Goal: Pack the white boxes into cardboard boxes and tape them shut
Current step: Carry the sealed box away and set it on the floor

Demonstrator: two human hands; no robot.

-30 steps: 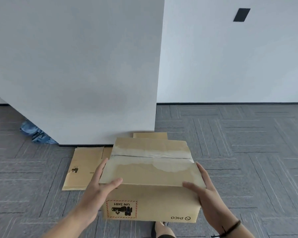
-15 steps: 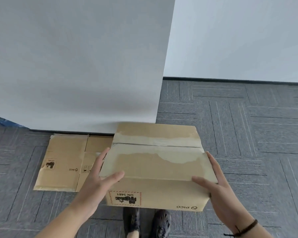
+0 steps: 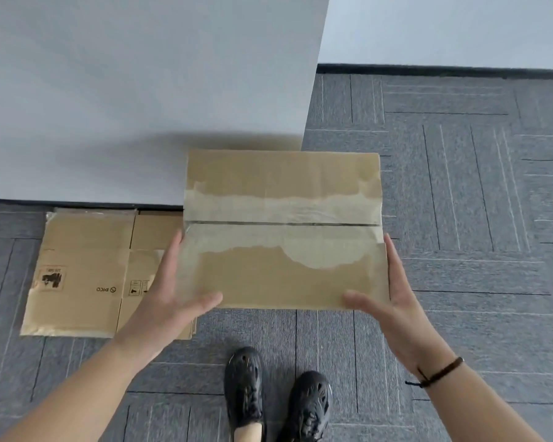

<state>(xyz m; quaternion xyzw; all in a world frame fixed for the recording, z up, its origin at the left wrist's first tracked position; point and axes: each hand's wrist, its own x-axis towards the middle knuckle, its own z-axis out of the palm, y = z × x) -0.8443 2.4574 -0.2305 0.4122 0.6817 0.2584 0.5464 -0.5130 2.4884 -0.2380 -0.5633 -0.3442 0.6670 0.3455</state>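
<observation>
head view, looking straight down: brown closed cardboard box with torn tape residue along its top seam (image 3: pixel 283 229), held up in the air over the grey patterned carpet floor (image 3: pixel 460 202), in front of the white wall corner (image 3: pixel 147 90). two top flaps meeting at a dark slit across the middle, pale strips of peeled paper on either side of it.

left hand (image 3: pixel 170 288) against the box's left side, fingers straight and flat up the edge, thumb stretched across onto the near rim of the top face. pressing, not curling round. right hand (image 3: pixel 390 298) mirroring it on the right side, fingers straight along the edge, thumb reaching in over the near corner. thin dark cord bracelet (image 3: pixel 441 373) round the right wrist. box clamped between the two flat palms, both forearms bare and coming in from the bottom corners.

down and to the left, flattened brown cardboard carton with black printed marks (image 3: pixel 83 272) lying on the carpet, far edge up against the base of the wall, partly covered by the left hand and the held box. below the box, pair of black perforated clog shoes (image 3: pixel 275 397) side by side on the carpet, toes pointing toward the wall. black skirting strip (image 3: pixel 444 71) along the far wall at the upper right.
</observation>
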